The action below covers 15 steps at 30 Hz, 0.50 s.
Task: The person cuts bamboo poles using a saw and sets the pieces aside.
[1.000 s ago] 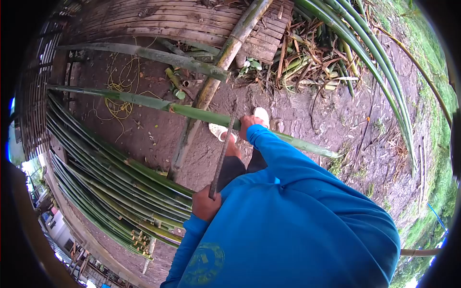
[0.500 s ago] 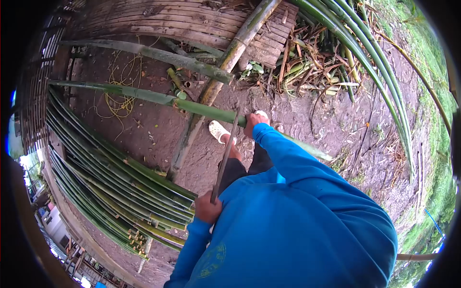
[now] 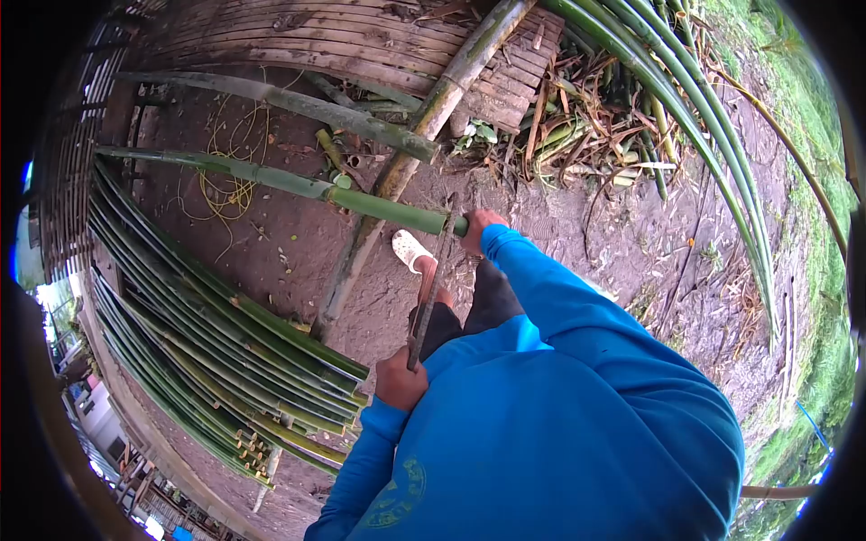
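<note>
Gripping a long blade (image 3: 431, 287) in your left fingers (image 3: 400, 377), you hold it across the bamboo pole (image 3: 388, 208) your right fingers (image 3: 482, 227) clasp.

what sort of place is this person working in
Likely an outdoor bamboo-working yard: a long blade is set against a green bamboo pole, a stack of bamboo poles lies off to the left, and a heap of scraps sits on bare earth.

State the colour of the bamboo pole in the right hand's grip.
The bamboo pole is green; it shows best in the head view, the only one.
</note>
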Tool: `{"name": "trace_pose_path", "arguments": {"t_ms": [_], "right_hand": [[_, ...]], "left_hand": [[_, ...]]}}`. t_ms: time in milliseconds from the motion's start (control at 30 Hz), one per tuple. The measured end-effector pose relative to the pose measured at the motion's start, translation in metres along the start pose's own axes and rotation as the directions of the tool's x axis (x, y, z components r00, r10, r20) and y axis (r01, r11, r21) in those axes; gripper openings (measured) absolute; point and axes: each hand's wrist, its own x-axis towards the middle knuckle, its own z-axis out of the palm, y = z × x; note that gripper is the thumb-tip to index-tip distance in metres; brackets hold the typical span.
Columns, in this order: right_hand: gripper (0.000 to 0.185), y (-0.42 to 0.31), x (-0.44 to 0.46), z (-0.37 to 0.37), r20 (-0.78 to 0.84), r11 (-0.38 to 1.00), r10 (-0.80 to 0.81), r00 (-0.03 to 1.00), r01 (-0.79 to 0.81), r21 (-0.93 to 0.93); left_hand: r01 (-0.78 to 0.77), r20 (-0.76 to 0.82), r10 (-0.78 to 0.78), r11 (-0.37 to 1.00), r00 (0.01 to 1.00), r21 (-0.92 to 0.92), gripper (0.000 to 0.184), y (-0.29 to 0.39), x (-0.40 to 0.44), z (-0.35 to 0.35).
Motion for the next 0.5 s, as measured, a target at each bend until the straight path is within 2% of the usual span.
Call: {"name": "trace_pose_path", "arguments": {"t_ms": [67, 167, 233, 300, 333, 367, 400, 467, 500], "right_hand": [[0.03, 0.009, 0.005, 0.012, -0.075, 0.998, -0.059, 0.995, 0.06, 0.015], [0.031, 0.02, 0.034, 0.031, 0.264, 0.986, 0.142, 0.954, -0.16, 0.046], [0.031, 0.03, -0.012, 0.024, 0.27, 0.995, 0.056, 0.961, -0.031, -0.095], [0.031, 0.081, -0.018, 0.043, 0.169, 0.967, 0.004, 0.986, 0.04, -0.253], [0.03, 0.144, -0.004, 0.062, 0.027, 0.977, -0.051, 0.998, 0.056, -0.204], [0.034, 0.146, -0.055, 0.005, 0.046, 0.976, 0.078, 0.996, -0.066, -0.209], [0.037, 0.188, -0.068, -0.014, 0.006, 0.98, 0.13, 0.991, -0.128, -0.155], [0.037, 0.261, -0.087, -0.067, -0.152, 0.9, 0.371, 0.916, -0.395, -0.183], [0.035, 0.292, -0.103, -0.103, -0.228, 0.87, 0.424, 0.876, -0.464, -0.165]], "left_hand": [[0.007, -0.011, -0.007, 1.0, 1.0, -0.013, 0.009, -0.002, 0.024, 0.017], [0.093, 0.038, -0.095, 0.995, 0.995, 0.038, 0.016, 0.003, 0.104, 0.053], [0.096, 0.121, -0.105, 0.992, 0.987, 0.078, 0.021, -0.009, 0.125, 0.068], [0.116, 0.144, -0.135, 0.984, 0.98, 0.136, 0.027, -0.003, 0.131, 0.062], [0.154, 0.23, -0.198, 0.968, 0.953, 0.199, 0.028, -0.023, 0.122, 0.063], [0.13, 0.218, -0.18, 0.966, 0.959, 0.223, 0.027, -0.031, 0.105, 0.057], [0.115, 0.194, -0.157, 0.971, 0.968, 0.21, 0.027, -0.027, 0.086, 0.042], [0.091, 0.192, -0.126, 0.979, 0.973, 0.183, 0.028, -0.05, 0.057, 0.036], [0.085, 0.229, -0.144, 0.965, 0.963, 0.248, 0.027, -0.055, 0.045, 0.031]]}}
